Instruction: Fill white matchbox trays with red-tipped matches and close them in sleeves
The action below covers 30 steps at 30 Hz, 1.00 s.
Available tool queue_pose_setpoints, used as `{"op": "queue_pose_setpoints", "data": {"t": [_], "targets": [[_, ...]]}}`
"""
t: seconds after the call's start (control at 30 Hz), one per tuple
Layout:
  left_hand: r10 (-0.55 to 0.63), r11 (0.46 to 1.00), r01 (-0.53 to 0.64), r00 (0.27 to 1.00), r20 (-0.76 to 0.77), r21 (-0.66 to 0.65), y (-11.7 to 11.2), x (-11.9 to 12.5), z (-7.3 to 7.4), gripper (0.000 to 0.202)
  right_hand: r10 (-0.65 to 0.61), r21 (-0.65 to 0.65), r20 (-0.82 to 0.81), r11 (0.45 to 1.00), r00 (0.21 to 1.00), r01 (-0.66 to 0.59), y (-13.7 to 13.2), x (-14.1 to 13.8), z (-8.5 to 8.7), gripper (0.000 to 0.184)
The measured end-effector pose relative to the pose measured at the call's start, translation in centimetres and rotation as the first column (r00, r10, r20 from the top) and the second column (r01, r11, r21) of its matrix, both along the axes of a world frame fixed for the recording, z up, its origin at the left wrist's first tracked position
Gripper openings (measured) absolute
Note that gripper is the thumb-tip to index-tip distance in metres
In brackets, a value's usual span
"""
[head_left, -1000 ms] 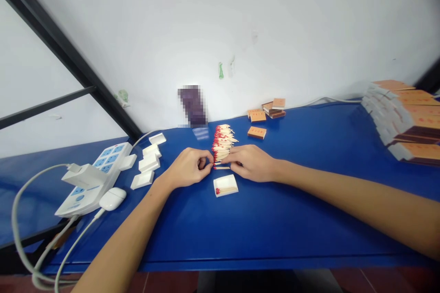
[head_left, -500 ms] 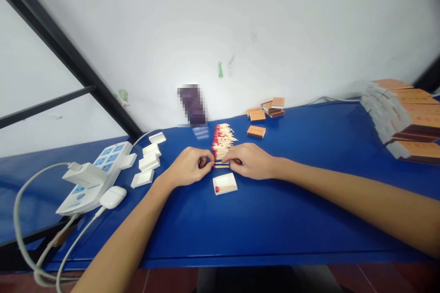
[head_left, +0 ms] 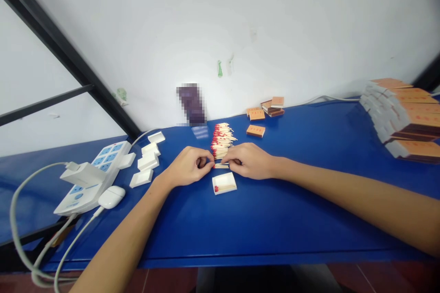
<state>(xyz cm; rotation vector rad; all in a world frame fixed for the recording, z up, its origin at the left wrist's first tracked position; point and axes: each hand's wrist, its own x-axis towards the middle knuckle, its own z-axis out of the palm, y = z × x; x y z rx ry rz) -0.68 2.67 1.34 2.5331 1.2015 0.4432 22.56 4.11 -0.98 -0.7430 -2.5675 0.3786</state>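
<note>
Match bundle (head_left: pixel 221 165) sits low over the desk (head_left: pixel 275 219), at the near end of the loose match pile (head_left: pixel 222 137) and just behind the open white tray (head_left: pixel 224 183), which has a few matches in it. Left hand (head_left: pixel 187 171): grip closed on the red-head end. Right hand (head_left: pixel 250 162): grip closed on the bare-stick end. Both are fingertip pinches, with the hands near each other.

Risks, as I judge them:
- The bundle is thin and pinched only at its ends. An uneven squeeze could let sticks fan out or slip onto the desk and mix back into the pile.
- The pile is just behind the fingers, so a knuckle nudge could scatter it.
- The heads face left, the same way as those in the tray. A stick rolling in the pinch could end up reversed.
- The tray is loose and just in front of both hands. A bump from the heel of a hand could skid it or spill its matches.

The spare trays (head_left: pixel 147 165), power strip (head_left: pixel 92 178) and orange sleeves (head_left: pixel 256 131) are well apart, so I see no hazard from them.
</note>
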Motion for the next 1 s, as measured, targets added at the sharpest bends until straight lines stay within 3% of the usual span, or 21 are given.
{"op": "queue_pose_setpoints", "data": {"t": [0.13, 0.3, 0.43, 1.0], "targets": [[0.003, 1.0, -0.003, 1.0, 0.005, 0.005, 0.09, -0.03, -0.13, 0.014, 0.029, -0.015, -0.021, 0.999, 0.999, -0.03, -0.01, 0.08, 0.1, 0.031], [0.078, 0.993, -0.076, 0.997, -0.016, 0.087, 0.26, -0.11, -0.32, 0.015, -0.108, 0.023, -0.022, 0.994, 0.994, 0.109, -0.02, -0.05, 0.02, 0.03], [0.106, 0.983, -0.101, 0.994, -0.025, 0.15, 0.34, -0.05, -0.45, 0.014, -0.137, 0.057, 0.009, 0.989, 0.99, 0.137, -0.05, -0.12, -0.11, 0.031], [0.066, 0.99, -0.063, 0.997, -0.027, 0.124, 0.36, -0.1, -0.79, 0.012, -0.126, 0.04, 0.041, 0.991, 0.991, 0.124, -0.09, -0.23, 0.01, 0.032]]}}
